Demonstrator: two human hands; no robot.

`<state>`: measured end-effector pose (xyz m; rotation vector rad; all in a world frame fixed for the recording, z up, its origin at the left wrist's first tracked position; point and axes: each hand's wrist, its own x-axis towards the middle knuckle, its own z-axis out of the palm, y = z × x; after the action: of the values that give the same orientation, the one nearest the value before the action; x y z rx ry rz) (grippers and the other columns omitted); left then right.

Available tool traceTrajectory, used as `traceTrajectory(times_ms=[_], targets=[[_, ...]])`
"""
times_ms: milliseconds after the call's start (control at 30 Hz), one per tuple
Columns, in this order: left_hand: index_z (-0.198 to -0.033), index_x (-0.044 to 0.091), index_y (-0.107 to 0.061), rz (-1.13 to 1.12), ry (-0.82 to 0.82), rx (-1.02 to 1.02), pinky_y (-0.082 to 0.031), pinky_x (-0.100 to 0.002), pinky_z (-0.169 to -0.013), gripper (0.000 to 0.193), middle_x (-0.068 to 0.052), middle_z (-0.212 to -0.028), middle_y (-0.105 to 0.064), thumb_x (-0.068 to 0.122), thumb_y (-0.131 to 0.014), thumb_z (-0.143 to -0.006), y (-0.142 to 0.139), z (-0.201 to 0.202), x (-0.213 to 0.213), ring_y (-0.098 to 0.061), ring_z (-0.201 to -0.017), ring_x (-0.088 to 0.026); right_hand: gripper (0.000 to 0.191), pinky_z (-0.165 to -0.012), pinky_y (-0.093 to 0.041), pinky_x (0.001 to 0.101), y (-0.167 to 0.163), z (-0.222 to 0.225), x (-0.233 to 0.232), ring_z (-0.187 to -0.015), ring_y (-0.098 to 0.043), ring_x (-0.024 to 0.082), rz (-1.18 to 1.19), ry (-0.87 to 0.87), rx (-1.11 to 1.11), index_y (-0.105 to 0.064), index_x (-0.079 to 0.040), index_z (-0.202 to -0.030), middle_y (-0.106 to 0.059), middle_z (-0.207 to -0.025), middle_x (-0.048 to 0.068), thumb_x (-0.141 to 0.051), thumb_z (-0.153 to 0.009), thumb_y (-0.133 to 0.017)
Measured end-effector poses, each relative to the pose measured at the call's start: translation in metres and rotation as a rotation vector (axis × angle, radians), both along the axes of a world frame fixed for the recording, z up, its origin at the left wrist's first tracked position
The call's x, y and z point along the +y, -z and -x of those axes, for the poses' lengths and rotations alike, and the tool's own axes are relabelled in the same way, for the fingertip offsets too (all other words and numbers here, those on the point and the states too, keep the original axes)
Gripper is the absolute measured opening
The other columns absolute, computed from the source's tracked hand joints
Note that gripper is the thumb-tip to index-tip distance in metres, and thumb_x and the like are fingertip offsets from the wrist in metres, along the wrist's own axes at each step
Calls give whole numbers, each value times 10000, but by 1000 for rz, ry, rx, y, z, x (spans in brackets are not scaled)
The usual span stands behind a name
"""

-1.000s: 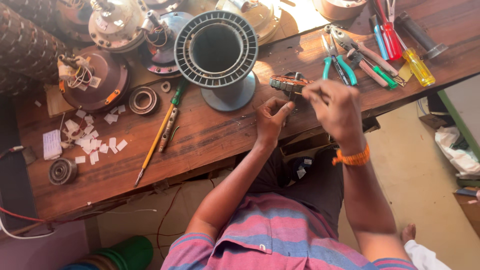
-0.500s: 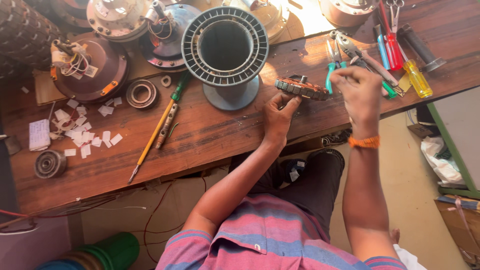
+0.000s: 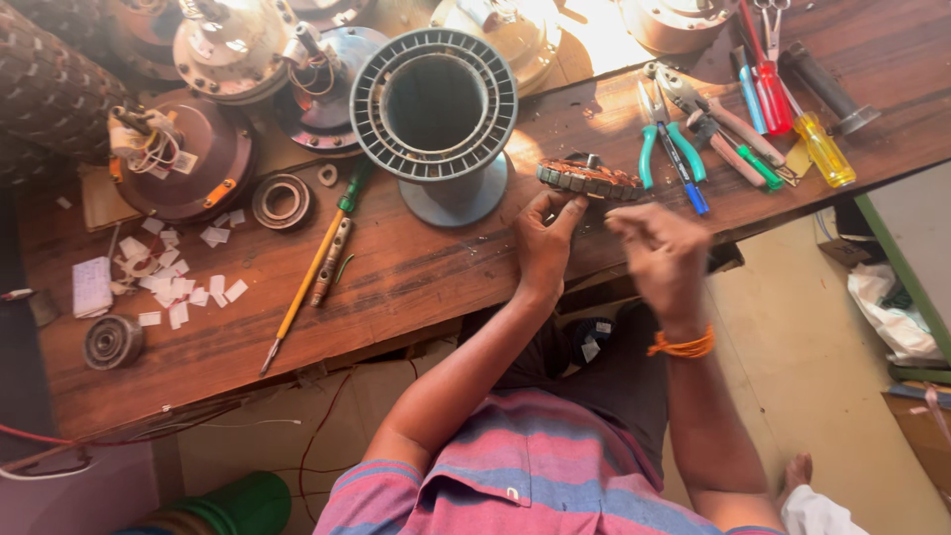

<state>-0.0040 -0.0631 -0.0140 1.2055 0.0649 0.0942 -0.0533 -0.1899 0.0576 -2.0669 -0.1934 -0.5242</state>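
So the person is sitting at a worn wooden tabletop, seen from straight above. The left hand has its fingers closed on the near edge of a small wound stator, a flat ring with copper-coloured coils, holding it up just over the tabletop's front part. The right hand is right beside it, a bit blurred, fingers curled in loosely. Can't tell if it's pinching anything; it doesn't look like it's touching the stator. There's an orange band on that wrist.

Just left of the stator stands a big grey ribbed ring on a round base, upright, open end facing up. On the other side of the stator there's a bunch of tools lying close together: teal-handled pliers, a red-handled screwdriver and a yellow-handled screwdriver.

Further left, well apart from the hands, a long yellow screwdriver with a green grip lies diagonally, with a brown motor housing with wires sticking out behind it and a scatter of small white paper bits near the left end. A small round bearing sits by the front left edge
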Motion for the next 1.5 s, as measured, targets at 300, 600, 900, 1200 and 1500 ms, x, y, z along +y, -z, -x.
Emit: traceTrajectory(times_ms=[300, 600, 900, 1200, 1500], targets=[[-917, 54, -736, -247, -87, -30, -442, -245, -700, 112, 2, -801, -697, 160, -745, -950, -7, 7, -2, -567, -733, -72, 87, -513, -266, 234, -12, -76, -39, -589, -329, 8, 2, 96, 66, -750, 17, -982, -380, -633, -99, -60, -964, -787], [-1458, 173, -511, -986, 8, -997, -460, -410, -1039, 617, -37, -1309, -638, 215, -799, -914, -54, -20, 51, -611, -1203, -241, 90, -514, -262, 223, 7, -87, -31, -609, -364, -22, -114, 108, 169, -774, 4, -994, -478, -683, -133, -78, -958, -789], [-1601, 227, -357, -1061, 325, -965, -524, -370, -973, 833, 16, -1107, -692, 194, -806, -899, -74, -41, 62, -635, -1018, -199, 116, -551, -194, 206, -12, -42, -63, -612, -293, -19, -383, 85, 197, -761, 10, -1008, -412, -698, -139, -80, -955, -812], [-1561, 203, -393, -1177, 346, -1053, -505, -365, -1007, 793, 0, -1195, -679, 179, -789, -874, -83, -46, 66, -625, -1101, -200, 90, -697, -552, 242, -19, 15, -14, -801, -696, 74, -73, 69, 203, -754, -40, -1036, -769, -874, 25, -70, -951, -745], [-1366, 185, -586, -1109, 290, -1011, -550, -378, -938, 520, 12, -1217, -705, 118, -771, -885, -67, -46, 66, -651, -1071, -224, 70, -665, -542, 376, 22, 6, 20, -796, -718, 318, 207, 97, -43, -740, -67, -984, -716, -880, 141, -88, -918, -735]])
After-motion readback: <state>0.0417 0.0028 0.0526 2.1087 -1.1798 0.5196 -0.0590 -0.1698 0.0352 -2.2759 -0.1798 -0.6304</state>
